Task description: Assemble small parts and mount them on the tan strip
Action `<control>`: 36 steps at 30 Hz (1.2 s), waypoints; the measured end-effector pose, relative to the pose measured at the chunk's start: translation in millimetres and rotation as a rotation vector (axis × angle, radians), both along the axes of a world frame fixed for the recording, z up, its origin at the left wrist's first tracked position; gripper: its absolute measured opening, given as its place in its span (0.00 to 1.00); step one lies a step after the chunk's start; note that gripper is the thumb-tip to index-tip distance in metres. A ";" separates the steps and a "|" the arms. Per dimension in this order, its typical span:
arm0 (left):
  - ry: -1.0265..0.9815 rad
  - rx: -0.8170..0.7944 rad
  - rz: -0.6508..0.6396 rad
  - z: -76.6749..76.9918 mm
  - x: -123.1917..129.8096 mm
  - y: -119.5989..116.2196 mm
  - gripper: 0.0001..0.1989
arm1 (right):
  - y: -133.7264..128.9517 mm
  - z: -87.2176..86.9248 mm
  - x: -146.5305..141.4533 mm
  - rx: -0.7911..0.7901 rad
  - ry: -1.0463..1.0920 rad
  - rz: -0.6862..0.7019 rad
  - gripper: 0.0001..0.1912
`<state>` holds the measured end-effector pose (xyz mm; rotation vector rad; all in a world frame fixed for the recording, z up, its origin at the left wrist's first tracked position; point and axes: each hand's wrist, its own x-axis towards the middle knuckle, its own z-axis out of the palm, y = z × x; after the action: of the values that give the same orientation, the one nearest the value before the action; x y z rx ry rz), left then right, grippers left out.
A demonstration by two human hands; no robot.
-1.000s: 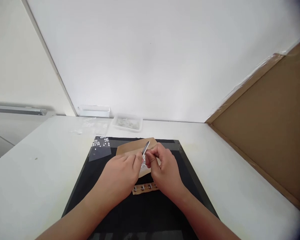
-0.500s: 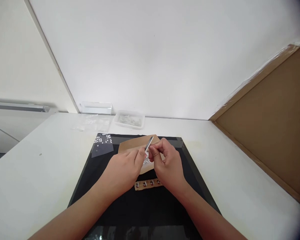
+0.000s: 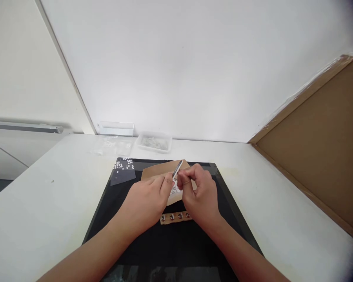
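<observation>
Head view of two bare hands at work above a black rectangular mat (image 3: 161,250) on a white counter (image 3: 47,211). The left hand (image 3: 148,197) pinches a slim, elongated dark piece with a pale edge (image 3: 178,168) between thumb and forefinger; the piece slants up and to the right from the fingers. The right hand (image 3: 201,192) is held just beside it, thumb and forefinger brought together near the piece's edge; whether anything lies between these fingertips cannot be told. Beneath the hands is a brown paper sheet (image 3: 155,171) bearing small white pieces (image 3: 174,188), partly hidden by the fingers. Nearer the wearer, a narrow tan strip (image 3: 175,217) carries a row of round, shiny dark parts; its right end is covered by the right hand. At the mat's far left corner lies a dark translucent sheet (image 3: 122,178) dotted with white rectangles. Behind the mat are a clear plastic bag (image 3: 111,145) and a translucent white tray (image 3: 154,150). A brown cardboard panel (image 3: 317,129) borders the right side.
</observation>
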<state>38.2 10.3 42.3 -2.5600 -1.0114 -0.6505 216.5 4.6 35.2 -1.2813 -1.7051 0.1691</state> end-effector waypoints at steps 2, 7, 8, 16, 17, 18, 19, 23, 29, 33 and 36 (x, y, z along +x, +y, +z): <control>0.005 -0.009 0.007 0.4 -0.6 -0.4 0.15 | -0.3 0.6 -1.1 -0.009 0.007 0.004 0.12; 0.025 0.023 0.015 0.7 -2.6 0.4 0.17 | 0.6 -2.3 -1.3 -0.022 -0.014 0.044 0.09; 0.025 0.039 0.013 0.8 -3.0 0.9 0.17 | 1.1 -3.2 -1.3 -0.015 0.003 0.021 0.10; 0.035 0.022 0.019 1.0 -6.7 3.5 0.18 | 3.7 -3.9 -2.4 0.036 -0.005 0.040 0.10; 0.024 0.008 0.018 0.6 -6.7 3.3 0.17 | 3.7 -3.5 -2.3 0.038 -0.004 0.033 0.10; 0.017 -0.006 0.011 0.1 -6.7 3.1 0.17 | 3.7 -3.1 -2.3 0.034 -0.008 0.041 0.10; 0.011 -0.016 0.006 -0.3 -6.5 3.0 0.17 | 3.7 -2.7 -2.2 0.030 -0.017 0.057 0.10; -0.001 -0.019 0.014 -1.1 -5.7 3.5 0.15 | 3.3 -1.8 -2.8 0.036 -0.007 0.002 0.10; 0.040 0.015 0.006 1.9 -6.1 2.0 0.19 | 1.6 -1.6 -4.2 0.038 -0.012 0.023 0.10; 0.052 0.057 -0.004 4.6 -4.9 -0.6 0.19 | 1.6 0.2 -2.0 0.031 0.002 0.043 0.11; 0.061 0.053 -0.017 4.5 -4.5 -0.7 0.20 | 2.1 -0.3 -1.0 0.026 0.019 0.040 0.10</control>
<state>33.8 9.6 46.8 -2.5292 -0.9418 -0.5919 215.5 6.7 34.9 -1.2235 -1.7117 0.1813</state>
